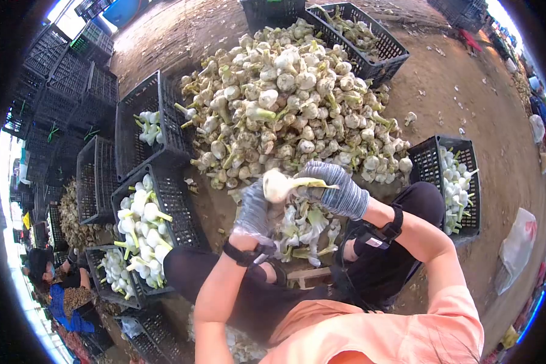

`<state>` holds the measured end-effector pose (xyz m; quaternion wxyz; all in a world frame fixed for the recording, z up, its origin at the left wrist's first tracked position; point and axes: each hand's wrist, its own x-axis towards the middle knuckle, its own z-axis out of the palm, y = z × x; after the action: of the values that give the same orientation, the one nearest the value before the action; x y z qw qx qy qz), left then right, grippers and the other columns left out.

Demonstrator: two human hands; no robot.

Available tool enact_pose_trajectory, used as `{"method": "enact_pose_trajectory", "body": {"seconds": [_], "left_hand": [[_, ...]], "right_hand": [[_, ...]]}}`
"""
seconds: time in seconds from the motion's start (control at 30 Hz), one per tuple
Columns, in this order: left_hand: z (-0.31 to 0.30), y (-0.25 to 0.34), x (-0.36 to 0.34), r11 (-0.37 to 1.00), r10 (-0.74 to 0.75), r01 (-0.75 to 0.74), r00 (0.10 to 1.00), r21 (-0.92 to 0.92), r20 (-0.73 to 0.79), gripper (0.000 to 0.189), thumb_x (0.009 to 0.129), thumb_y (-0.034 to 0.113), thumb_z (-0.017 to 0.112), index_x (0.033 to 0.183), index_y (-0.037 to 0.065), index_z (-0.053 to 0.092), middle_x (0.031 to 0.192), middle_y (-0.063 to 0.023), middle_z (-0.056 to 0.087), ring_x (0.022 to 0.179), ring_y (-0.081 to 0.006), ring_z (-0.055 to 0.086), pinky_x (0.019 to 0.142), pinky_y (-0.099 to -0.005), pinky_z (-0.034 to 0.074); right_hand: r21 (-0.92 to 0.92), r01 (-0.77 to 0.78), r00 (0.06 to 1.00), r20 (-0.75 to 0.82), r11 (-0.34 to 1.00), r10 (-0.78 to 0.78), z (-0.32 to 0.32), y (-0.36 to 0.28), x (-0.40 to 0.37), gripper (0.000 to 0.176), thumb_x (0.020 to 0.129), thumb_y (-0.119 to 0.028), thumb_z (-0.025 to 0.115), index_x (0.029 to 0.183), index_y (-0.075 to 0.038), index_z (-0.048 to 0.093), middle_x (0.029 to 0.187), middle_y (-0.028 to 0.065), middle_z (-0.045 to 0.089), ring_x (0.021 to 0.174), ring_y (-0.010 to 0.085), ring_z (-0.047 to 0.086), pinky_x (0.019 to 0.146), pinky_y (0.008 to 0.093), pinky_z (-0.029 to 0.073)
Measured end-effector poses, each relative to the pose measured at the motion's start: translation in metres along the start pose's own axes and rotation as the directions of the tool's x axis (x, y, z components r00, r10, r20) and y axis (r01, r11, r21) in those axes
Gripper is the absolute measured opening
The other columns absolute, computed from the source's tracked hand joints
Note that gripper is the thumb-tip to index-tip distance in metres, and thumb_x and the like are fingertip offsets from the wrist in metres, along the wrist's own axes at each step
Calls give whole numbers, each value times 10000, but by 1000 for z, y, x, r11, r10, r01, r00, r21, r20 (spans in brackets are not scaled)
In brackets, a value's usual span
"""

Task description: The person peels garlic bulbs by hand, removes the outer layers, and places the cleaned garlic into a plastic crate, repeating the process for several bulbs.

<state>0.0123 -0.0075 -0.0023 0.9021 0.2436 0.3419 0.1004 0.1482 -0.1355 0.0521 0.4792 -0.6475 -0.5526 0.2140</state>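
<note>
A garlic bulb with a long pale green stem is held up between my two gloved hands, in front of the large heap of garlic. My right hand, in a grey knit glove, is closed around the stem side, with the stem end sticking out over its fingers. My left hand, in a similar glove, is closed against the left and lower side of the bulb; its fingertips are partly hidden behind it. Below the hands, peeled-off leaves and stems lie in a pile between my knees.
At left stand black crates, one full of clean white garlic, another with a few bulbs. A crate of garlic stands at right, another crate behind the heap. A plastic bag lies right; a person sits far left.
</note>
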Motion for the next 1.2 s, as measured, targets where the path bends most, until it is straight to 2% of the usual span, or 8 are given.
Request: {"method": "enact_pose_trajectory", "body": {"seconds": [0.07, 0.23, 0.37, 0.53, 0.63, 0.87, 1.1, 1.2], "left_hand": [[19, 22, -21, 966, -253, 235, 950, 111, 186, 441, 894, 454, 423, 852, 55, 606, 661, -5, 583, 531, -98, 543, 461, -214, 428], [28, -6, -30, 880, 384, -329, 917, 343, -106, 529, 886, 476, 413, 1078, -7, 509, 943, -116, 580, 693, -175, 596, 599, -285, 507], [37, -26, -41, -197, 696, -549, 505, 812, 511, 603, 849, 300, 557, 1299, 4, 285, 1152, -203, 404, 1104, -322, 404, 982, -431, 280], [18, -26, -12, 213, 667, -579, 675, 787, 316, 520, 893, 372, 472, 1265, 34, 340, 1155, -106, 449, 908, -154, 515, 791, -260, 448], [20, -13, -16, 842, 377, -369, 924, 394, 60, 429, 879, 435, 471, 1093, 64, 476, 844, -12, 549, 707, -83, 510, 618, -210, 460], [26, 2, -25, 841, 321, -395, 914, 370, 247, 406, 842, 330, 572, 1132, 61, 480, 887, -37, 590, 722, -113, 583, 571, -234, 508], [25, 3, -25, 925, 345, -367, 920, 100, 185, 417, 820, 244, 615, 1163, 75, 448, 1005, -75, 573, 857, -179, 592, 677, -289, 535], [26, 7, -27, 914, 382, -396, 913, 83, 147, 432, 816, 234, 618, 1177, 89, 429, 1045, -89, 552, 897, -203, 581, 711, -302, 532]], "right_hand": [[24, -92, 995, 37, 996, 91, 3, -7, 0, 210, 752, -131, 633, 933, -28, 604, 781, 107, 608, 718, 195, 589, 649, 298, 466], [424, -566, 799, 70, 707, 598, 10, 10, 1, 160, 800, -52, 542, 947, -3, 582, 776, 60, 623, 679, 130, 594, 621, 290, 483], [527, -668, 662, 101, 525, 742, 9, 0, 7, 185, 803, -44, 549, 984, -6, 566, 782, 65, 617, 671, 117, 576, 610, 244, 478], [220, -212, 967, -96, 952, 237, 25, 12, -14, 200, 799, -48, 549, 998, -32, 565, 841, 54, 616, 739, 107, 556, 603, 251, 465], [694, -392, 856, 36, 603, 515, 10, 1, -3, 187, 797, -61, 557, 975, -3, 547, 826, 79, 604, 735, 152, 594, 641, 290, 515], [928, -315, 812, 157, 197, 562, -10, -3, 2, 221, 808, -109, 578, 976, 18, 511, 820, 103, 593, 743, 216, 625, 643, 350, 562], [-92, -358, 933, 10, 929, 360, -11, 8, -6, 224, 790, -158, 613, 937, 8, 581, 824, 154, 624, 718, 270, 622, 607, 355, 497], [-425, -102, 733, 579, 899, 357, -17, 10, -15, 400, 730, -221, 660, 1037, 4, 538, 940, 209, 590, 856, 353, 582, 727, 396, 465]]}}
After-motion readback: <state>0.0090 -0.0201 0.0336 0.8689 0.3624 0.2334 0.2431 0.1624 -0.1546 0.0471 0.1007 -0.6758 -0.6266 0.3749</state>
